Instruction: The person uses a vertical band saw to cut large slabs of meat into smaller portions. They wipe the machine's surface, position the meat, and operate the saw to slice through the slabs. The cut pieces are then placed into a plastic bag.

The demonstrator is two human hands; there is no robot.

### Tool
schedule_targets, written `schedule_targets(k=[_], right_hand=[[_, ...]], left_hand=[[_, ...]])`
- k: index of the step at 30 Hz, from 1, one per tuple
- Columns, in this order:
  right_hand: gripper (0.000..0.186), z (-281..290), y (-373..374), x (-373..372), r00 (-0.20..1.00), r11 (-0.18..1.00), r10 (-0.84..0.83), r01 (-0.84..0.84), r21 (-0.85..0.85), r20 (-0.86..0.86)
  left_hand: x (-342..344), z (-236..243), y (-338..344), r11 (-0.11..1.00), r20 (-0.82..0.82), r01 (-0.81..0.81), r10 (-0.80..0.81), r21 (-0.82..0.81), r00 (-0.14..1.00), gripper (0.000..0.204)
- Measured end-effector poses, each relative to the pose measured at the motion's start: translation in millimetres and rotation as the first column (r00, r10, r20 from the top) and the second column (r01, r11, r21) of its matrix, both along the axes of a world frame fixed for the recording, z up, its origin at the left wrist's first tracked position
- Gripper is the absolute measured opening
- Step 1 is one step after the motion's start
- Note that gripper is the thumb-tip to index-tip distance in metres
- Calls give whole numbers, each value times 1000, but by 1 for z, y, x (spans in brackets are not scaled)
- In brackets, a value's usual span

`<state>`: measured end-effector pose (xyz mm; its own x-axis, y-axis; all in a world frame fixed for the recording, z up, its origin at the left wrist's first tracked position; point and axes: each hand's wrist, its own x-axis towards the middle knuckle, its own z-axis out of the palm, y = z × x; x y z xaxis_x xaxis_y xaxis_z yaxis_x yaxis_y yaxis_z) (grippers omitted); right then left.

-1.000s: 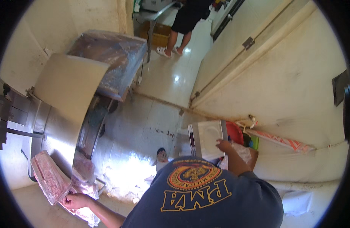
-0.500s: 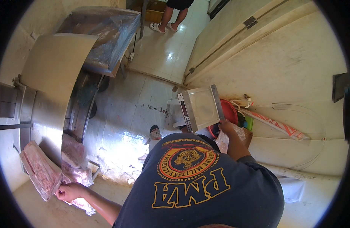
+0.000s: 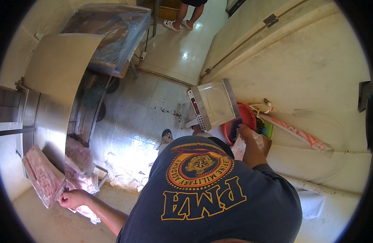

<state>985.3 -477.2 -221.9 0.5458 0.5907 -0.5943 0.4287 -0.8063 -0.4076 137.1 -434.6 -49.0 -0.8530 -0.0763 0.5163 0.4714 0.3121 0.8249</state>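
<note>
I see my left arm stretched out low and to the side, forearm bare, with the left hand (image 3: pixel 73 198) curled at the edge of a slab of pink meat in clear wrap (image 3: pixel 42 176). The fingers look closed on the wrap's lower corner, pinching it; the slab rises up and away from the fingertips, leaning against the steel counter (image 3: pixel 52 101). More wrapped meat pieces (image 3: pixel 79 162) lie just beyond the knuckles. My right arm is bent at the elbow and reaches forward past my dark printed shirt (image 3: pixel 206 194); the right hand (image 3: pixel 245 131) sits on a crumpled clear plastic bag (image 3: pixel 239 148), fingers bent downward, though I cannot tell whether they pinch it. Just above those fingers is a red basin (image 3: pixel 245 117), and beside them, toward my left, a white weighing scale (image 3: pixel 213 103) tilted on the floor.
</note>
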Motion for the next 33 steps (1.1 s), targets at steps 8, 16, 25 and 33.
schedule_targets(k=[8,16,25,33], right_hand=[[52,-23,-34,15,997,997,-80,80,0,23],[52,-47,-49,11,994,994,-105,106,31,-29],[56,-68,-51,25,995,996,88,-87,-18,46],[48,-16,-25,-2,995,981,64,-78,-179,-81]], left_hand=[[-3,-3,-1,999,23,21,-22,45,1000,19],[-1,5,4,997,47,42,-45,69,998,19],[-15,-13,-14,999,39,-50,50,-6,998,21],[-17,-11,-11,998,-70,-18,14,-55,997,19]])
